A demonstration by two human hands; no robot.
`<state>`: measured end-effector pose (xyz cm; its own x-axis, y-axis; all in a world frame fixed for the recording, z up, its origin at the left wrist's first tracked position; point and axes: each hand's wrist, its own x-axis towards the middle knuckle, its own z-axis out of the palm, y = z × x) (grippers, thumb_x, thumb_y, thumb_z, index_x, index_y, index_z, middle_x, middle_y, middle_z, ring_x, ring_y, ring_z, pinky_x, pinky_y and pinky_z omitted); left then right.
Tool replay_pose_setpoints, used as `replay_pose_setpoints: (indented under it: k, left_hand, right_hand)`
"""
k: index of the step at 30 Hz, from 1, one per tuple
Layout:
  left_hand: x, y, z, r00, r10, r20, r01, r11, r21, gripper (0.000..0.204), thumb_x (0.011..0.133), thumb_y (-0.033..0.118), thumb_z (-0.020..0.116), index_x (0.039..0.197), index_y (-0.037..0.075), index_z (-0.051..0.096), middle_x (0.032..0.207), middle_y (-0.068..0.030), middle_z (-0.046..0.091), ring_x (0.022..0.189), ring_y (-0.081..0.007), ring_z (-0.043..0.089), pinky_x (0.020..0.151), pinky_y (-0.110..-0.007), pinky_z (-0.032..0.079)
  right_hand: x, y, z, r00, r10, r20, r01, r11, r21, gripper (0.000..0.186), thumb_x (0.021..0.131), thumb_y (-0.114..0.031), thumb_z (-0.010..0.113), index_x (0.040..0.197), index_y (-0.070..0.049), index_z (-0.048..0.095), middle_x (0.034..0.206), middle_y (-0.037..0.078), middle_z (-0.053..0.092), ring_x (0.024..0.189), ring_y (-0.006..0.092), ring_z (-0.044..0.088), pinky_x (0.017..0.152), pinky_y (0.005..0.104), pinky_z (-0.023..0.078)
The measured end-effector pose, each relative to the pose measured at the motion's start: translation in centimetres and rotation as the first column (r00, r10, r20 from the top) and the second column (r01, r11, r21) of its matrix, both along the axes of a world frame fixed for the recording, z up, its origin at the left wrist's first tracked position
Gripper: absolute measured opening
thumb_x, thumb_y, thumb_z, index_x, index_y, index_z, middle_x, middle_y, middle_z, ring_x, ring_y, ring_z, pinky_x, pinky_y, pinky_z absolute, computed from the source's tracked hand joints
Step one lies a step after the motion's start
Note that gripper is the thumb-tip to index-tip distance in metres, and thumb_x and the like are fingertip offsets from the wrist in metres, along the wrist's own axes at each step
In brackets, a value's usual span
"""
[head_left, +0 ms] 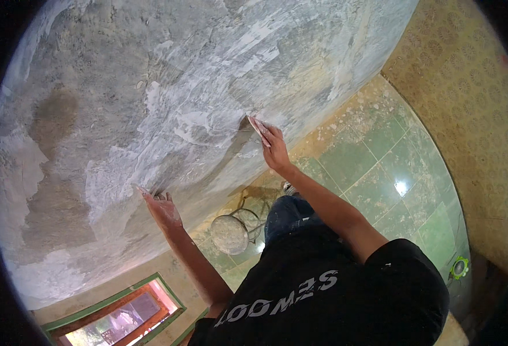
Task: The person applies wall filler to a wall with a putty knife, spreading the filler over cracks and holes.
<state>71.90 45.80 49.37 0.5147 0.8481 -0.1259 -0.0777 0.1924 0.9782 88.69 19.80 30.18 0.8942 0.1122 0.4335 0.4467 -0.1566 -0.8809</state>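
A grey plastered wall (pixel 179 81), streaked with white filler, fills the upper left of the head view. On the right, my right hand (pixel 274 149) is closed round a thin flat scraper (pixel 258 128), seen nearly edge-on and smeared white, its tip against the wall. Lower and to the left, my left hand (pixel 164 210) is close to the wall, dusted with white. Its fingers are curled, and a thin pale tip (pixel 141 188) sticks out past them; whether that is a tool or a fingertip I cannot make out.
A round-topped stool (pixel 229 234) with metal legs stands below, beside my legs. Green floor tiles (pixel 352 158) carry pale splatter. A patterned yellow wall (pixel 450 81) rises at the right, a green-rimmed round object (pixel 458 267) lies lower right, and a green-framed window (pixel 118 314) shows lower left.
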Motion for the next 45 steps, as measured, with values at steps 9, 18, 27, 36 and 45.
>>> replay_pose_setpoints:
  k: [9, 18, 27, 36, 45]
  left_hand:
    - [-1.3, 0.5, -0.8, 1.0, -0.012, -0.017, 0.012, 0.999, 0.04, 0.09, 0.091, 0.064, 0.055, 0.159, 0.021, 0.015, 0.163, -0.0064, 0.014, 0.149, -0.0243, 0.011, 0.116, -0.051, 0.009]
    - [-1.2, 0.2, 0.0, 0.991, -0.059, -0.118, 0.068, 0.995, 0.075, 0.101, 0.086, 0.075, 0.053, 0.16, 0.022, 0.01, 0.164, -0.0069, 0.015, 0.15, -0.026, 0.012, 0.113, -0.058, 0.007]
    - [-1.6, 0.0, 0.2, 0.992, -0.091, -0.083, 0.097, 0.993, 0.073, 0.093, 0.092, 0.068, 0.049, 0.161, 0.023, 0.006, 0.167, -0.0077, 0.002, 0.153, -0.0283, 0.003, 0.115, -0.06, 0.002]
    - [-2.6, 2.0, -0.1, 0.997, -0.082, -0.014, 0.082, 0.997, -0.015, 0.091, 0.095, 0.064, 0.047, 0.161, 0.021, 0.001, 0.167, -0.0101, -0.006, 0.154, -0.0291, -0.006, 0.117, -0.059, -0.004]
    - [-3.9, 3.5, -0.4, 0.991, -0.135, 0.011, 0.135, 0.99, -0.034, 0.096, 0.094, 0.07, 0.045, 0.16, 0.019, -0.003, 0.166, -0.0153, -0.007, 0.153, -0.0336, -0.005, 0.117, -0.058, -0.001]
  right_hand:
    - [0.0, 0.4, 0.0, 0.996, -0.002, -0.09, 0.003, 1.0, 0.012, 0.039, 0.092, -0.003, 0.049, 0.13, 0.002, 0.057, 0.131, 0.025, 0.053, 0.121, 0.0416, 0.05, 0.106, 0.0419, 0.041]
    - [-1.5, 3.1, -1.5, 0.992, -0.048, -0.119, 0.061, 0.992, 0.114, 0.033, 0.095, -0.003, 0.05, 0.126, 0.004, 0.058, 0.123, 0.024, 0.055, 0.111, 0.0405, 0.053, 0.096, 0.0388, 0.045]
    - [-1.3, 0.8, -0.8, 0.949, 0.107, -0.298, -0.048, 0.979, 0.197, 0.033, 0.095, -0.002, 0.049, 0.125, 0.006, 0.056, 0.127, 0.025, 0.055, 0.112, 0.0384, 0.054, 0.097, 0.0404, 0.045]
    - [-0.3, 1.8, -3.7, 0.981, 0.092, -0.173, -0.023, 0.931, 0.365, 0.033, 0.093, -0.002, 0.044, 0.121, 0.014, 0.053, 0.12, 0.021, 0.055, 0.108, 0.0237, 0.054, 0.097, 0.0325, 0.044]
    - [-2.9, 3.2, -5.5, 0.908, 0.106, -0.405, -0.04, 0.985, 0.168, 0.022, 0.095, -0.003, 0.053, 0.113, 0.007, 0.063, 0.115, 0.026, 0.061, 0.106, 0.0365, 0.06, 0.094, 0.0388, 0.047]
